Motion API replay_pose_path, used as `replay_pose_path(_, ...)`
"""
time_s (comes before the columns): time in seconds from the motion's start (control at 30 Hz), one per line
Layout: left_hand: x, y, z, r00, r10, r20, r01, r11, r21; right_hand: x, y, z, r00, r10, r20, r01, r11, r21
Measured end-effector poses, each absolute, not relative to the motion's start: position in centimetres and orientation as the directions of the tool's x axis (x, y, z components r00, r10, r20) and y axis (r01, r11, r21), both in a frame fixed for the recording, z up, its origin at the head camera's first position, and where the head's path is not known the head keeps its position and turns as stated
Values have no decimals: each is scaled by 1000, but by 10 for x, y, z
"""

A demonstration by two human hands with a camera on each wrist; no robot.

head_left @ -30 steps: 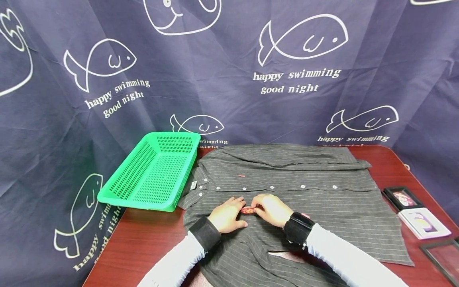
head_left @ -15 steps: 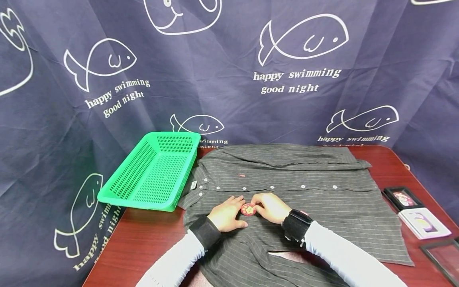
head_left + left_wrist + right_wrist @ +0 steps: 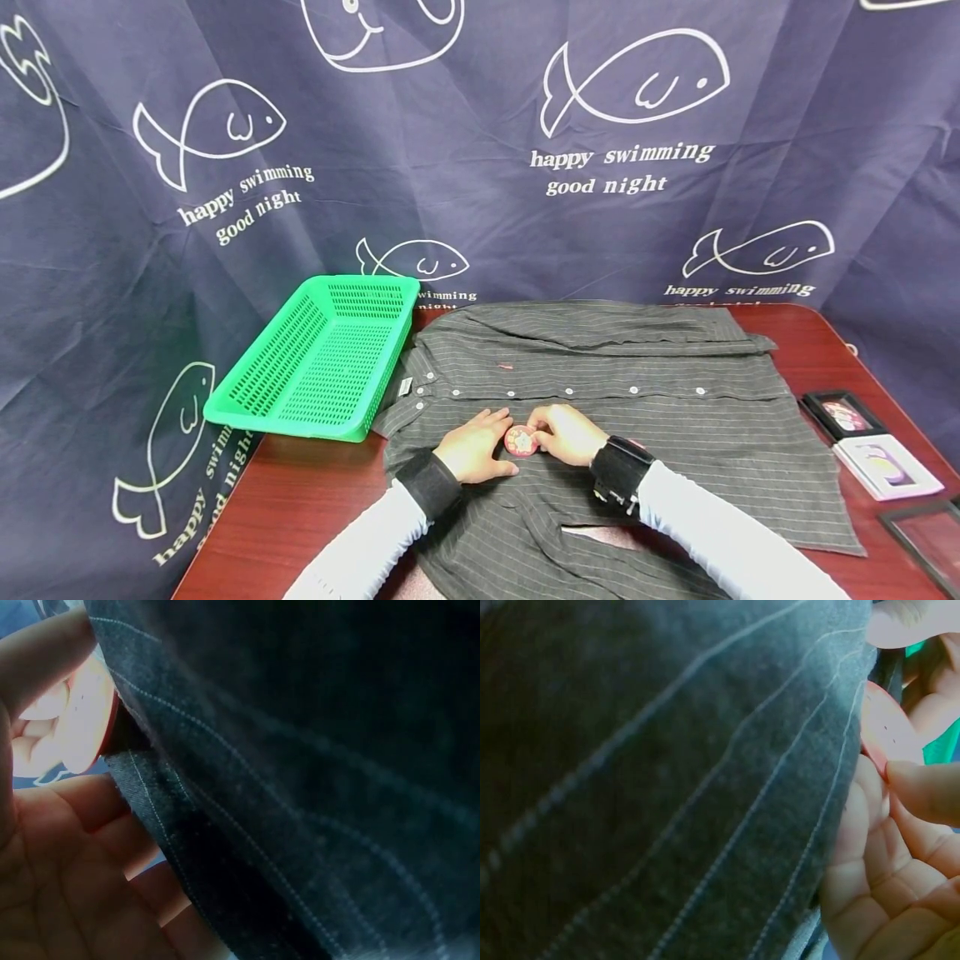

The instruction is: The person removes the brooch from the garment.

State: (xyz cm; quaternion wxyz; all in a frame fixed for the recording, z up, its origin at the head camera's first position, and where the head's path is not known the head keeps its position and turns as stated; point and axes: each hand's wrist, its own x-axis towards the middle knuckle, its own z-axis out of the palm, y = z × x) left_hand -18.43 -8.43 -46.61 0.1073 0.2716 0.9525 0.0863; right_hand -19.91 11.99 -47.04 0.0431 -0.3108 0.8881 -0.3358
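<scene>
A dark grey striped button-up shirt (image 3: 697,450) lies spread on the table. My right hand (image 3: 572,435) pinches the right edge of a round red badge (image 3: 517,440) with a pale patterned face, held over the shirt front. In the right wrist view, my thumb (image 3: 930,791) and bent fingers hold the lower edge of the badge (image 3: 889,727). My left hand (image 3: 472,450) rests on the shirt just left of the badge, fingers extended and thumb spread. The left wrist view shows the badge (image 3: 88,716) between my left thumb and fingers, near the cloth.
A green plastic basket (image 3: 300,428) stands at the table's left, touching the collar side of the shirt. On the right lie a black case (image 3: 843,414), a white case (image 3: 887,467) and a dark-edged frame (image 3: 926,537). A printed curtain (image 3: 495,208) hangs behind the table (image 3: 315,508).
The badge has tipped from a narrow, nearly edge-on view to showing its full round face. My right fingers have shifted slightly with it; my left hand has stayed in place.
</scene>
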Motion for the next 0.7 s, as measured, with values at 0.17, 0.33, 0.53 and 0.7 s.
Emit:
replay_pose_path(0.17,-185,-85,-467,-828,541,-149,504,834,225,-200,122,-472,-811,-576,101,-494,583,-645)
replay_pose_path(0.33,-186,-85,-471,-826,544,-144,510,832,217,-200,123,-473,-813,-577,81,-472,571,-672)
replay_pose_path(0.53,-187,-86,-473,-831,541,-134,505,832,229,-200,124,-471,-810,-584,58,-456,564,-688)
replay_pose_path(0.7,-188,-86,-474,-834,538,-127,503,834,226,-199,125,-470,-806,-591,35,-443,563,-698)
